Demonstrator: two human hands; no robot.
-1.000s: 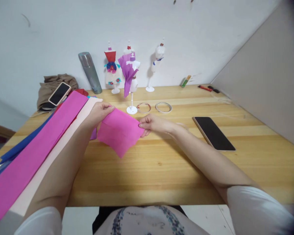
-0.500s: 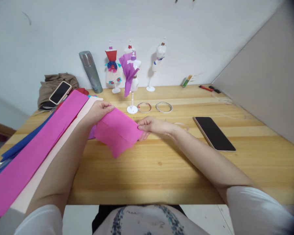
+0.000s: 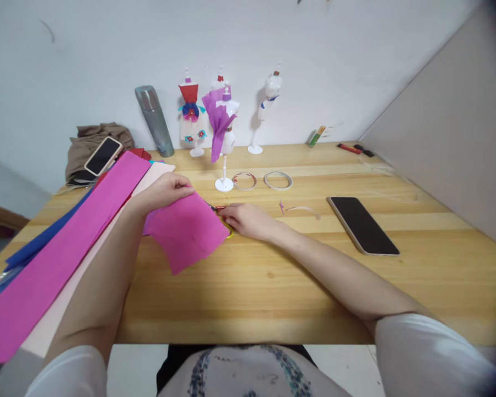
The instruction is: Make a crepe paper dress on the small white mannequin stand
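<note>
My left hand [image 3: 169, 190] pinches the upper corner of a bright pink paper piece [image 3: 188, 231], which hangs down over the wooden table. To the right of that paper, my right hand [image 3: 243, 219] has its fingers closed on scissors [image 3: 230, 229]; yellow and red parts of the handles show, and the paper hides part of them. Behind the hands stands a small white mannequin [image 3: 228, 142] with purple paper [image 3: 218, 122] draped on one side. Under my left forearm lie long pink [image 3: 66, 264] and pale strips.
Two tape rings [image 3: 278, 180] lie behind my right hand. A large phone [image 3: 362, 225] is at the right. Other mannequins [image 3: 190, 113], a flask [image 3: 154, 121], brown cloth [image 3: 80, 146] with a phone, and a glue stick [image 3: 317, 136] stand or lie along the wall.
My right hand has let go of the pink paper and now holds the scissors beside it. The paper hangs from my left hand alone, slightly further left and lower.
</note>
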